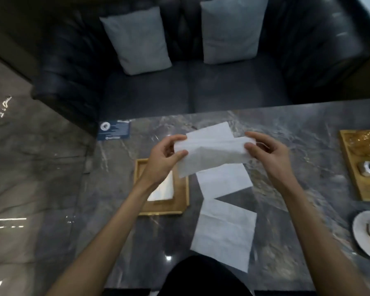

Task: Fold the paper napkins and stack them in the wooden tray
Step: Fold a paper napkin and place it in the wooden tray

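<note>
I hold a white paper napkin (212,155) in the air above the table, folded over along its top. My left hand (165,154) pinches its left end and my right hand (265,152) pinches its right end. Below my left wrist lies the small wooden tray (181,201), with a folded white napkin (163,190) inside it, partly hidden by my arm. Three more napkins lie flat on the marble table: one far behind the held one (209,131), one in the middle (224,180), one unfolded near me (224,231).
A larger wooden tray (350,165) with a jar and wrapped items stands at the right edge. A white plate (361,233) sits at the near right. A blue card (113,130) lies at the table's far left corner. A dark sofa with two grey cushions is beyond the table.
</note>
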A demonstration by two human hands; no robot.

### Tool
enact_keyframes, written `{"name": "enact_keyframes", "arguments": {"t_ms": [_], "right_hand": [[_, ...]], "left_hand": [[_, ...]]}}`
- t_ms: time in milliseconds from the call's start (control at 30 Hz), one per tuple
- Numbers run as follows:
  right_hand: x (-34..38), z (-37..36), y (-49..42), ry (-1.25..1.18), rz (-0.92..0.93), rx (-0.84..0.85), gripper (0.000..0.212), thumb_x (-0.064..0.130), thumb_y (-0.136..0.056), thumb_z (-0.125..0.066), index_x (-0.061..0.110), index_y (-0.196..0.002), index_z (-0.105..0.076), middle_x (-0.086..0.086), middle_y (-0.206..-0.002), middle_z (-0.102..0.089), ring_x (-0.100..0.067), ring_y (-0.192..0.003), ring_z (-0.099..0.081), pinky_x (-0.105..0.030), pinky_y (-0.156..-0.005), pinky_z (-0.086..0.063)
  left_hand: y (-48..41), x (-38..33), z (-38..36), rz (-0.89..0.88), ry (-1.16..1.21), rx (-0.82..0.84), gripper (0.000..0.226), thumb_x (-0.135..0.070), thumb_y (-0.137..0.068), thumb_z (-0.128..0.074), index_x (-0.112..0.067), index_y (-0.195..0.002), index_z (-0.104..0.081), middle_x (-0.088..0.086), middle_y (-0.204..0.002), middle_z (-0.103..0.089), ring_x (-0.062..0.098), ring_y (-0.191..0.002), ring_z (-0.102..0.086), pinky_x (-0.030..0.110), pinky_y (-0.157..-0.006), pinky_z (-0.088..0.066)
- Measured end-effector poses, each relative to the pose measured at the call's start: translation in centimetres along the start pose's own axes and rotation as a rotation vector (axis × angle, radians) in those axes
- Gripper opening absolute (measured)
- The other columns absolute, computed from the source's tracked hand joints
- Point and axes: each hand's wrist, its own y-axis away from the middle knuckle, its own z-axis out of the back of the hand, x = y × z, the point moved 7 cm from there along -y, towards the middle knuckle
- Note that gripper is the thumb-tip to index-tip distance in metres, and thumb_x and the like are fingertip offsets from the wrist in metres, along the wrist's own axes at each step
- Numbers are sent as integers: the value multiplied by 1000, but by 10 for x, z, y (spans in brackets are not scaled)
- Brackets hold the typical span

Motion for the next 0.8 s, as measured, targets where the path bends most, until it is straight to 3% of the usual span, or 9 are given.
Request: {"name": "enact_keyframes", "arguments": {"t_ms": [133, 267, 400, 500, 600, 800], "right_hand": [[59, -65, 21, 67, 156, -23, 27, 2, -87, -72, 15, -111, -74, 2, -97, -73, 2, -80, -63, -12, -73, -50], [96, -121, 46, 131, 255, -21, 33, 2, -89, -70, 20, -117, -72, -3, -108, -71, -4, -89, -63, -9, -74, -47], [132, -157, 74, 72, 288, -27, 41, 1, -90, -69, 23, -123, -70, 7, -119, -70, 0, -94, -61, -12, -81, -48], [167, -171, 89, 52, 338, -74, 38, 4, -89, -71, 25, -120, -72, 9, -114, -71, 5, -89, -62, -9, -78, -48], [196, -182, 97, 86, 372, -84, 31, 8, -89, -72, 25, -116, -73, 10, -108, -72, 7, -90, -65, -9, -78, -50], [232, -182, 101, 186, 448, -71, 18, 18, -89, -72, 36, -92, -73, 21, -91, -74, 0, -88, -67, -19, -74, -56]], "left_hand": [[10, -29, 82, -93, -110, -81, 30, -2, -89, -69, -20, -113, -67, 2, -112, -70, 10, -96, -66, 18, -72, -54], [27, -46, 142, -171, -123, -122, 33, -3, -87, -71, -28, -108, -70, -1, -113, -71, 12, -101, -67, 28, -89, -54], [52, -75, 188, -234, -76, -113, 34, -3, -88, -71, -22, -116, -70, -2, -119, -71, 10, -106, -68, 18, -87, -53], [67, -104, 216, -298, -48, -130, 33, -8, -89, -72, -17, -120, -70, -4, -119, -71, 8, -106, -68, 19, -85, -56], [75, -127, 235, -301, -54, -174, 27, -9, -87, -73, -21, -111, -72, -3, -109, -74, 9, -98, -70, 17, -77, -55], [92, -160, 248, -338, -190, -277, 12, -13, -88, -72, -17, -99, -75, -5, -92, -74, 7, -83, -69, 14, -70, -54]]}}
